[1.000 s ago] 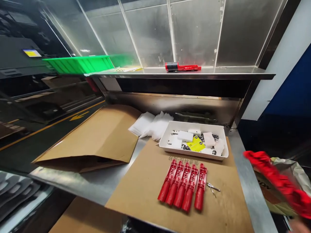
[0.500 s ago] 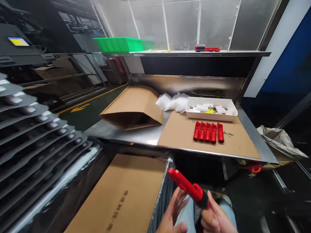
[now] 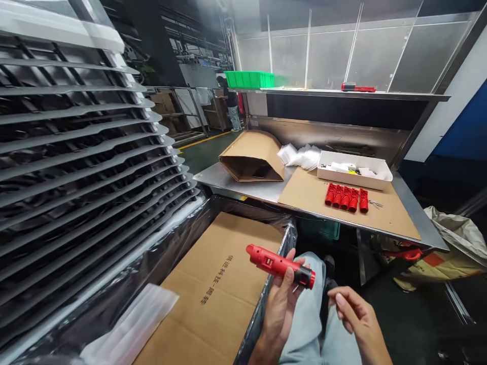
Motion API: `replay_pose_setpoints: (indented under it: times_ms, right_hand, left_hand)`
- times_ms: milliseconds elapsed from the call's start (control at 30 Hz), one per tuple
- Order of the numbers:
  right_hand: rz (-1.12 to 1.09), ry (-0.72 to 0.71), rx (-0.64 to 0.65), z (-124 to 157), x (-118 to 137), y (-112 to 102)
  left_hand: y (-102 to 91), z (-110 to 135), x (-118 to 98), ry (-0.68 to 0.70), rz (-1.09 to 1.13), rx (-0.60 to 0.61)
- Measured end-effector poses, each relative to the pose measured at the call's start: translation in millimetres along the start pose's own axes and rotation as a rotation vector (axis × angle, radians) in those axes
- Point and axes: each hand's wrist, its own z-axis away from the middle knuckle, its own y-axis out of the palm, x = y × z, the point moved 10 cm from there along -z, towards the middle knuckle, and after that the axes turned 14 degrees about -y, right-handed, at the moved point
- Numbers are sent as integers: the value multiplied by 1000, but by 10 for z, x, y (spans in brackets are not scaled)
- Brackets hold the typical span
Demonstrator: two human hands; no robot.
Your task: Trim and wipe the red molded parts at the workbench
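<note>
- 1 tube (image 3: 274,262) is in the left hand (image 3: 278,310), seen against the bin (image 3: 291,242) and the legs (image 3: 309,314). The thumb presses on top and the fingers wrap underneath, beside the black collar (image 3: 303,277).
- The right hand (image 3: 359,317) is to the right of the left hand, apart from the tube. It is half curled, thumb near the index finger; no object shows, though I cannot tell whether the fingertips pinch something small.
- Gripping near the collar probably leaves most of the red body in view.
- Beyond the hands, on the bench (image 3: 258,190), 5 shells (image 3: 344,197) lie side by side, 4 close together and 1 slightly apart; the row likely makes them easy to pick up. The mat (image 3: 304,195) beneath probably spares them scratches.
- Farther from the hands, the tray (image 3: 353,179) has walls that likely stop its small pieces straying.
- The tube's rounded end points left and slightly away from the body; its collar end points right, towards the right hand's side. The long axis runs crosswise at a shallow slant, the slot (image 3: 269,262) facing the head.
</note>
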Motion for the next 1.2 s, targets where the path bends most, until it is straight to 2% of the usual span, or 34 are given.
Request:
replay_pose_setpoints:
  times_ms: [100, 200, 300, 433, 633, 767, 933, 1100, 1200]
  right_hand:
    - [100, -94, -16, -92, 163, -1]
    - [116, -110, -71, -134, 170, 63]
    - [78, -76, -81, -170, 92, 146]
    - [-34, 22, -31, -238, -65, 189]
    - [-144, 103, -106, -307, -307, 54]
    - [-166, 128, -134, -358, -427, -11]
    - [-141, 109, -133, -456, -444, -145]
    - [-142, 71, -117, -547, -446, -202]
    - [-157, 74, -99, -592, -459, -181]
  left_hand:
    - [5, -39, 57, -27, 10, -30]
    - [25, -37, 116, -59, -2, -48]
    - [10, -57, 200, -93, -37, -87]
    - [-37, -182, 377, -111, -94, -84]
    - [-130, -359, 585, -127, -179, -134]
    - [-18, -400, 572, -128, -232, -188]
    - [172, -511, 544, -104, -323, -163]
    - [231, -523, 410, 37, -566, -231]
    - [370, -457, 304, 169, -767, -203]
